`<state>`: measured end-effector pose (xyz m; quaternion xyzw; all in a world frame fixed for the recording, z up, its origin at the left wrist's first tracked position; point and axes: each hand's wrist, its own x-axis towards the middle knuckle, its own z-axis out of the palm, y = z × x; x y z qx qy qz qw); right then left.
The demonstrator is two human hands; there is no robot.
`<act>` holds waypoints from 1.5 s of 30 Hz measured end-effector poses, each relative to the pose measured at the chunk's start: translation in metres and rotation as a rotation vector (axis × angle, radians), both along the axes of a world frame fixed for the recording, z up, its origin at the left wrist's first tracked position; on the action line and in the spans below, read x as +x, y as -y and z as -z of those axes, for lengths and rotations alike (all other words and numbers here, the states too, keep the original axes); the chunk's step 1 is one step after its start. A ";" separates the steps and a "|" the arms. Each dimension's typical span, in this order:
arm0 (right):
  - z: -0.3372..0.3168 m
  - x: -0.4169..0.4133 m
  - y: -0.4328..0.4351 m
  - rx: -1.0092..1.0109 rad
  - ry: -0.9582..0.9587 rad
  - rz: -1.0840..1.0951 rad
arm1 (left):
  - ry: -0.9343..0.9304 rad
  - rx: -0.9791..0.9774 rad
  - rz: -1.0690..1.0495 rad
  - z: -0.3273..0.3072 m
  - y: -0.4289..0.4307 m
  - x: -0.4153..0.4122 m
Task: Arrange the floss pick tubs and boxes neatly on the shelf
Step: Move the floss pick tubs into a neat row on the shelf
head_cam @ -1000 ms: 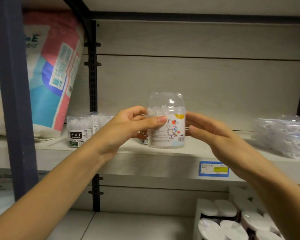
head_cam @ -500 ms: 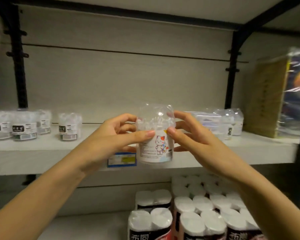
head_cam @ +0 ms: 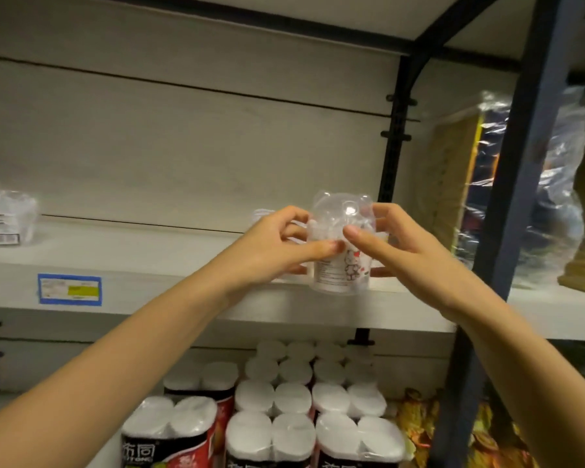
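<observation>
Moved: tub (head_cam: pixel 341 251) is travelling rightward along shelf (head_cam: pixel 183 258), now sitting at its front lip.
Hands: left hand (head_cam: pixel 271 251) and right hand (head_cam: pixel 402 251) are both gripping its sides.
Risk: tipping off the lip if they are letting go early.

Pale shelf board (head_cam: pixel 149 251) on dark uprights (head_cam: pixel 394 146), with a blue-edged price label (head_cam: pixel 69 289) stuck on its front lip. At far left, a clear floss pick tub (head_cam: pixel 5 216), upright. Near the right upright, a cat-print tub (head_cam: pixel 341 271) at the front edge, contact with the board unclear. Lower down, wrapped toilet roll packs (head_cam: pixel 284 417) packed close together.
</observation>
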<state>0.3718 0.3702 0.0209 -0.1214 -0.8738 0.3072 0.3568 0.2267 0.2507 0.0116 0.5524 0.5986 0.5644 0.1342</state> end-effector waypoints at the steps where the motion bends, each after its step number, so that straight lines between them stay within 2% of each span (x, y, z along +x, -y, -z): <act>1: -0.003 0.001 -0.009 0.005 -0.002 0.018 | -0.015 -0.016 -0.001 -0.003 -0.010 0.003; 5: -0.012 0.005 -0.044 0.011 0.017 0.064 | -0.055 -0.073 -0.023 -0.010 -0.050 0.007; 16: -0.005 0.010 -0.112 0.008 0.219 0.119 | -0.357 -0.143 -0.230 -0.007 -0.119 0.026; 19: -0.002 0.006 -0.115 0.092 0.251 0.164 | -0.431 -0.178 -0.288 -0.004 -0.124 0.025; 25: 0.004 0.011 -0.112 0.413 0.096 0.211 | -0.744 -0.034 -0.359 -0.005 -0.114 0.027; 27: 0.007 0.011 -0.113 0.505 0.101 0.241 | -0.817 -0.044 -0.370 -0.006 -0.114 0.025; 31: 0.006 0.003 -0.117 0.559 0.113 0.329 | -0.920 -0.128 -0.394 -0.006 -0.122 0.024; 35: 0.004 -0.007 -0.124 0.563 0.161 0.391 | -0.950 -0.222 -0.428 -0.007 -0.132 0.022; 38: 0.006 -0.010 -0.127 0.558 0.151 0.407 | -0.924 -0.206 -0.434 -0.007 -0.135 0.021; 42: 0.010 -0.005 -0.115 0.634 -0.101 0.420 | -0.837 -0.014 -0.490 -0.008 -0.121 0.020; 45: 0.010 0.002 -0.093 0.412 -0.215 0.247 | -0.633 0.092 -0.399 -0.008 -0.093 0.020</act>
